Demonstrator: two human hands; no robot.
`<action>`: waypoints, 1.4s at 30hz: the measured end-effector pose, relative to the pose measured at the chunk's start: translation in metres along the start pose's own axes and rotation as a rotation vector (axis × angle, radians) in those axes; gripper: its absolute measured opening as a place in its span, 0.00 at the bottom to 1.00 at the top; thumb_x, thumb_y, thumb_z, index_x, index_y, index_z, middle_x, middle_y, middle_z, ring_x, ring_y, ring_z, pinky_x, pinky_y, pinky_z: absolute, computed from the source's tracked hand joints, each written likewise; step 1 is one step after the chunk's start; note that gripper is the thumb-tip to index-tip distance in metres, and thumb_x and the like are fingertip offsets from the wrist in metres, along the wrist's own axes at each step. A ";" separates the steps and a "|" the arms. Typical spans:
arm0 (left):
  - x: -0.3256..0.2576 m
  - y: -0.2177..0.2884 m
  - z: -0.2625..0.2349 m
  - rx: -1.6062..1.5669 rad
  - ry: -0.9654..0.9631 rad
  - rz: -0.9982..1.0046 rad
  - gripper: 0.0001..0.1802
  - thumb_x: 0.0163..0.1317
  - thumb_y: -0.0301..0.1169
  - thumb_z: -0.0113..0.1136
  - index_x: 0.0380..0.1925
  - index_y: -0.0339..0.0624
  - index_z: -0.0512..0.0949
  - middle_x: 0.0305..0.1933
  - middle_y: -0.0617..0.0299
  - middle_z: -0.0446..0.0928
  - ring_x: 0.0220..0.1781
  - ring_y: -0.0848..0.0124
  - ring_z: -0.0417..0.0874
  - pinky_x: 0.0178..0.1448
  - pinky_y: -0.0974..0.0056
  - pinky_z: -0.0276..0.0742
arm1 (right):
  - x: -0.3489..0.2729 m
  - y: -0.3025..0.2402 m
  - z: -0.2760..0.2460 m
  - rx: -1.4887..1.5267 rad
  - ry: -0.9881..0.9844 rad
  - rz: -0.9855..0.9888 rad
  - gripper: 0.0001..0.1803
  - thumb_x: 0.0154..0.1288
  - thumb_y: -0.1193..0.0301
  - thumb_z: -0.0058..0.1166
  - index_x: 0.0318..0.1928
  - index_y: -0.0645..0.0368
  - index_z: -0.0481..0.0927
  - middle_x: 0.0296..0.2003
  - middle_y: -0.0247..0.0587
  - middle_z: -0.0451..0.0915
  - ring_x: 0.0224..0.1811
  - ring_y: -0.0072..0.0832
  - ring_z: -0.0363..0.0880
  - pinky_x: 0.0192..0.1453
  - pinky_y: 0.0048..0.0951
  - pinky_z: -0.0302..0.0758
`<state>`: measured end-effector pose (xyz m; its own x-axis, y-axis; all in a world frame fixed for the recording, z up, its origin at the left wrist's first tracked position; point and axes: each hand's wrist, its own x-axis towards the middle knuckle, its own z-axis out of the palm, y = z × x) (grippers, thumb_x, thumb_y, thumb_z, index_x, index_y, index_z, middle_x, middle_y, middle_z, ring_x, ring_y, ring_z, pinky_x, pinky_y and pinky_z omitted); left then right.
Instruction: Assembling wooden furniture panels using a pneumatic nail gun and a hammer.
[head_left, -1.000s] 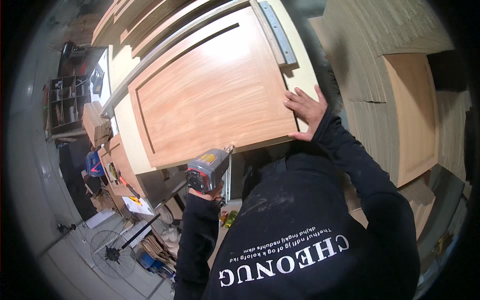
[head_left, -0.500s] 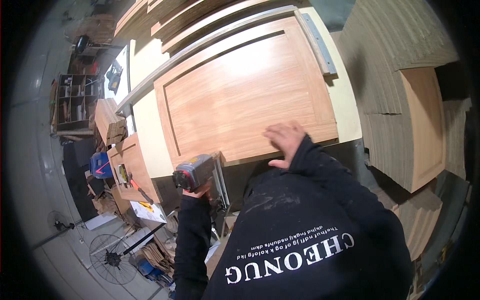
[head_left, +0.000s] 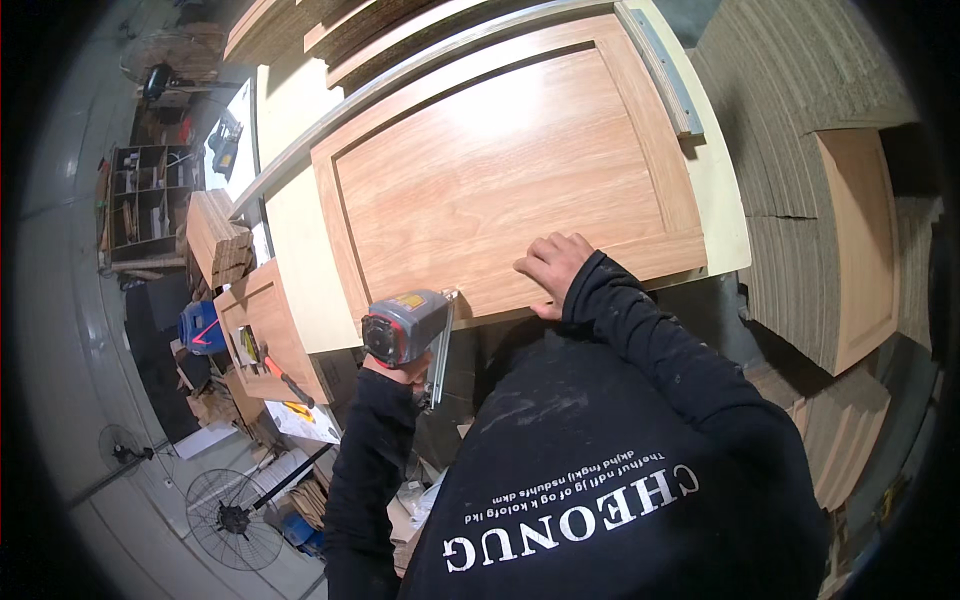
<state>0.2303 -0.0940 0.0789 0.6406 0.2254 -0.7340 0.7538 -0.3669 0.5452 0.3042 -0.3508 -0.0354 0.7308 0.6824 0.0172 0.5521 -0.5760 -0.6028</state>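
A wooden cabinet door [head_left: 490,180] with a raised frame lies face up on the pale bench board. My left hand [head_left: 400,370] is closed round the handle of a grey nail gun [head_left: 408,325] with a red-ringed cap and a silver magazine. Its nose meets the door's near edge, left of the middle; the exact contact is partly hidden. Farther right, my right hand [head_left: 558,272] rests on the door's near rail, fingers apart and slightly bent, thumb down by the edge. Most of my left fingers are hidden behind the tool.
A long wooden strip [head_left: 400,85] runs along the door's far side, and a short metal-topped stop [head_left: 665,75] sits at its right end. Stacked panels [head_left: 790,250] rise at the right. A smaller door [head_left: 270,335] bearing a hammer [head_left: 285,378] lies at the left.
The nail gun has come up and to the right, its nose now at the door's edge. My right hand, blurred before, has settled on the near rail. The view has shifted slightly.
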 end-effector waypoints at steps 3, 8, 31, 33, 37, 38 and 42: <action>0.002 -0.002 0.002 0.037 0.023 -0.013 0.11 0.45 0.22 0.59 0.32 0.41 0.74 0.17 0.68 0.69 0.16 0.76 0.69 0.20 0.70 0.67 | -0.002 0.001 0.001 -0.006 0.013 0.014 0.29 0.38 0.60 0.60 0.45 0.53 0.70 0.40 0.38 0.70 0.45 0.33 0.67 0.45 0.34 0.65; -0.013 -0.018 0.009 -0.082 0.023 0.096 0.10 0.46 0.22 0.57 0.32 0.40 0.74 0.18 0.66 0.70 0.16 0.75 0.69 0.20 0.69 0.68 | -0.002 0.000 0.002 0.010 0.064 0.005 0.28 0.36 0.61 0.60 0.43 0.53 0.71 0.39 0.37 0.70 0.44 0.33 0.67 0.44 0.34 0.65; -0.011 -0.055 0.006 0.069 0.050 0.129 0.17 0.46 0.26 0.62 0.37 0.38 0.71 0.20 0.62 0.73 0.18 0.74 0.74 0.21 0.69 0.72 | 0.004 -0.006 -0.004 -0.004 0.050 -0.004 0.27 0.38 0.60 0.59 0.43 0.53 0.71 0.38 0.38 0.69 0.42 0.33 0.68 0.46 0.33 0.64; -0.013 -0.051 0.002 0.094 -0.010 0.139 0.19 0.45 0.25 0.62 0.40 0.40 0.70 0.20 0.62 0.73 0.18 0.74 0.74 0.20 0.68 0.72 | 0.004 -0.011 -0.010 -0.018 0.039 0.017 0.27 0.37 0.60 0.60 0.43 0.52 0.71 0.38 0.38 0.69 0.43 0.33 0.67 0.46 0.34 0.64; -0.018 -0.048 -0.020 -0.021 -0.009 0.204 0.22 0.41 0.22 0.61 0.41 0.43 0.71 0.27 0.65 0.74 0.24 0.75 0.75 0.26 0.68 0.72 | 0.001 -0.014 -0.006 -0.060 -0.003 0.099 0.30 0.35 0.61 0.63 0.44 0.50 0.70 0.39 0.38 0.68 0.45 0.34 0.66 0.47 0.37 0.63; -0.018 -0.048 -0.032 -0.021 -0.011 0.132 0.24 0.41 0.23 0.62 0.42 0.43 0.71 0.30 0.65 0.75 0.27 0.74 0.76 0.29 0.68 0.73 | 0.000 -0.015 -0.004 -0.077 -0.025 0.123 0.30 0.35 0.61 0.63 0.44 0.50 0.70 0.40 0.37 0.68 0.46 0.35 0.65 0.47 0.37 0.63; 0.048 -0.075 -0.102 0.913 0.356 1.049 0.27 0.30 0.18 0.54 0.39 0.44 0.71 0.35 0.60 0.73 0.40 0.65 0.74 0.46 0.67 0.71 | -0.006 -0.022 0.010 -0.078 0.080 0.108 0.28 0.30 0.62 0.63 0.40 0.49 0.72 0.36 0.39 0.69 0.42 0.39 0.66 0.44 0.38 0.65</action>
<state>0.2191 0.0364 0.0438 0.9363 -0.3475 0.0506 -0.3500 -0.9117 0.2153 0.2843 -0.3376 -0.0301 0.8155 0.5783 0.0211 0.4958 -0.6795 -0.5408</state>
